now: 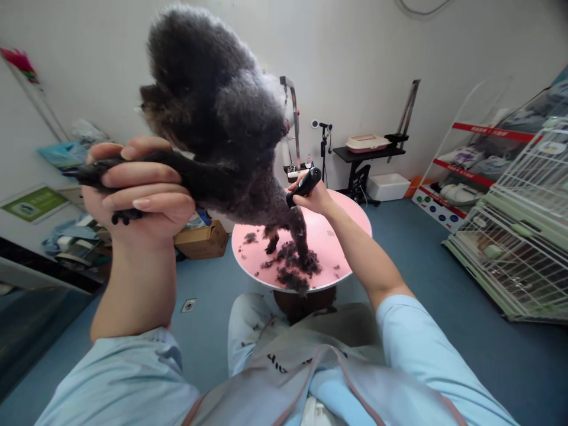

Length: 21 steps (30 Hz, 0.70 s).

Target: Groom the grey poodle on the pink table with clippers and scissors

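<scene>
A dark grey curly-haired dog point(239, 136) stands upright on its hind legs on a round pink table point(350, 219). My left hand point(142, 183) is closed around its front legs and holds them up at the left; one paw pokes out past the fingers. In my right hand point(316, 195) is a black hair clipper point(305, 184), held against or very close to the dog's rear flank; its cutting head is hidden. Clumps of cut dark fur point(293, 266) lie around the hind paws and at the table's front edge.
Behind the table stand a metal grooming arm point(293, 112) and a black side table point(370, 152) bearing a litter tray point(367, 142). White wire cages point(523, 254) and a red-edged shelf point(492, 131) line the right. A cardboard box point(203, 239) sits on the floor at left.
</scene>
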Each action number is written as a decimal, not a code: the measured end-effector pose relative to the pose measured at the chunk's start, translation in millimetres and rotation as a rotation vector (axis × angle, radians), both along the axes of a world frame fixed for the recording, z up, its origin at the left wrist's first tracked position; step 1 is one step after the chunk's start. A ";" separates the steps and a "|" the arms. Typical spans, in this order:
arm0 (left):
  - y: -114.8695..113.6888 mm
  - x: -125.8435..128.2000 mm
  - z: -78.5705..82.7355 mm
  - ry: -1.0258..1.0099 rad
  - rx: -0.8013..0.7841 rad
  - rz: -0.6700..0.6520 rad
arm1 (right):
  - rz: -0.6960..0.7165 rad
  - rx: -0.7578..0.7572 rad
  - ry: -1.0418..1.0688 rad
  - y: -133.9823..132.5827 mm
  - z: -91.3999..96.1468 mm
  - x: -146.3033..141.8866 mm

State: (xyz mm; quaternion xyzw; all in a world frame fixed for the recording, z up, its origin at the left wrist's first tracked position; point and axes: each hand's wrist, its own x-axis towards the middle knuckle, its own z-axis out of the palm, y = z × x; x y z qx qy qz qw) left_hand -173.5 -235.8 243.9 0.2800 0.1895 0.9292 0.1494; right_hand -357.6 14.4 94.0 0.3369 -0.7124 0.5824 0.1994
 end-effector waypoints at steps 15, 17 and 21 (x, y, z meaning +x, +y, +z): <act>4.0 -2.7 3.0 -0.022 0.000 0.097 | 0.012 -0.203 -0.193 23.8 -6.3 18.9; 1.7 -3.5 1.9 -0.022 0.001 0.049 | 0.072 -0.364 -0.045 13.7 16.0 38.4; 0.9 -1.7 0.5 0.006 -0.002 0.013 | 0.089 -0.344 0.113 -8.5 40.3 69.5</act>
